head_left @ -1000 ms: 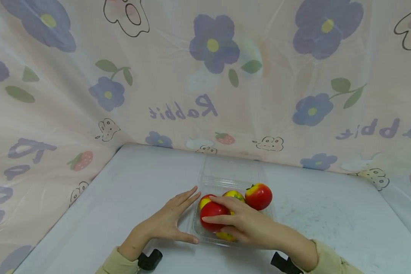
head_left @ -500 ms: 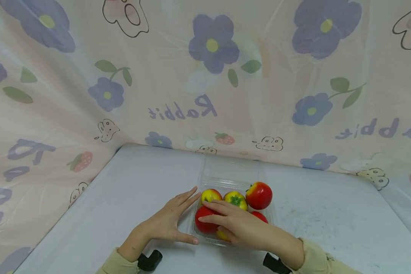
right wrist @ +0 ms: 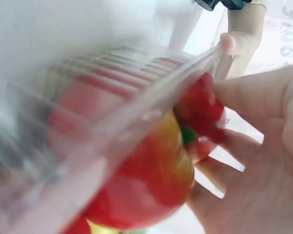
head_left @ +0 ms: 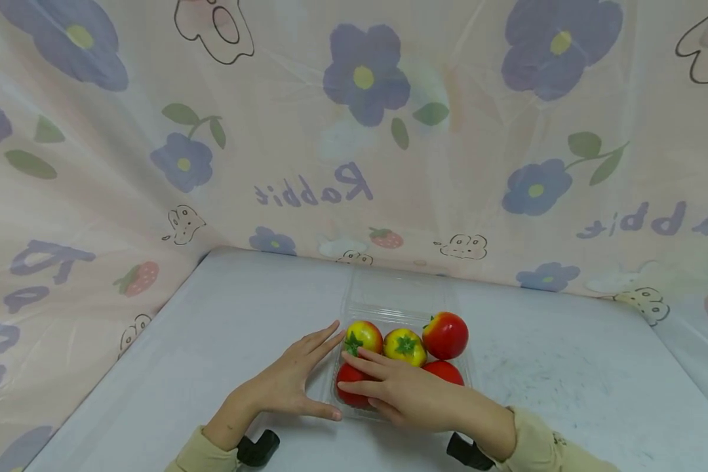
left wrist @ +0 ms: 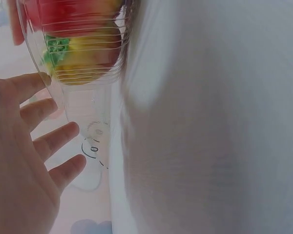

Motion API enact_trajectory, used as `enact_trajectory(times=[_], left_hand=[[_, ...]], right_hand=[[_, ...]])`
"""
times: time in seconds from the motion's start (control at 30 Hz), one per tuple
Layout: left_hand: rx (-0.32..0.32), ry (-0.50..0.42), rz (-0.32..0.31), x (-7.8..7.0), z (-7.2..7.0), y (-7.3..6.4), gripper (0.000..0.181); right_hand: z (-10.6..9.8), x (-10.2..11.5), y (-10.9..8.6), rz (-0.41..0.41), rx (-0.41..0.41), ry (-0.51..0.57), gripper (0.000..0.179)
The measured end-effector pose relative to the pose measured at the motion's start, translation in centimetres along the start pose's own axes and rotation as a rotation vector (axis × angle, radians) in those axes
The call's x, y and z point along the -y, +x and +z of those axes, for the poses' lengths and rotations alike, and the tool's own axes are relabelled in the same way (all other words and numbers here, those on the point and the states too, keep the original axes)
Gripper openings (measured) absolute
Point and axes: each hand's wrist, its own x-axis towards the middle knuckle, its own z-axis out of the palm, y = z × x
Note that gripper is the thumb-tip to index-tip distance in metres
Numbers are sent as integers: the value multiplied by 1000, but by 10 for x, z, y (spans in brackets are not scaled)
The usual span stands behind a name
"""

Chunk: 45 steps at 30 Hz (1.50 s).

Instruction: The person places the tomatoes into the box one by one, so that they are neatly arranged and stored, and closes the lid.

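A clear plastic clamshell box (head_left: 400, 418) lies on the table with its lid folded back. Several red-and-yellow, tomato-like fruits with green leafy tops sit in it: a yellow-red one (head_left: 370, 334) at back left, a yellow one (head_left: 404, 347) at back middle, a red one (head_left: 446, 335) at back right, another red one (head_left: 444, 372) at front right. My right hand (head_left: 410, 393) holds a red fruit (head_left: 352, 382) in the front left corner, thumb and fingers around it; the palm hides the front middle. My left hand (head_left: 297, 377) is spread at the box's left side, fingertips right at the rim (left wrist: 45, 80).
The transparent lid (head_left: 398, 292) lies flat behind the box. A white table (head_left: 566, 373) extends to both sides. A curtain (head_left: 448, 164) printed with flowers and rabbits stands along the back and left. Black camera mounts (head_left: 258, 448) are worn under both wrists.
My right hand has moved left and down with the red fruit, which now sits lower in the front left corner. The back fruits are uncovered. My left hand has stayed put.
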Motion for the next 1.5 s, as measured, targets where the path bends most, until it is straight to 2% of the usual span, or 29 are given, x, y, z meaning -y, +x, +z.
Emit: enact_trajectory(times=[0.1, 0.2, 0.53, 0.83, 1.07, 1.23, 1.5], left_hand=[[0, -1, 3, 0, 0, 0, 111], [-4, -2, 5, 0, 1, 1, 111], [-2, -5, -27, 0, 1, 1, 109], [2, -9, -35, 0, 1, 1, 110], [5, -7, -44, 0, 2, 2, 110], [7, -11, -51, 0, 3, 2, 109], [-4, -12, -30, 0, 2, 1, 109]], right_hand=[[0, 0, -2, -3, 7, 33, 52], [-3, -2, -6, 25, -5, 110, 54], [-16, -15, -30, 158, -194, 228, 53], [-18, -32, -47, 204, -362, 273, 50], [-22, -48, -59, 255, -526, 221, 49], [-22, -61, -67, 265, -577, 220, 48], [-18, -71, -74, 329, -597, 262, 43]])
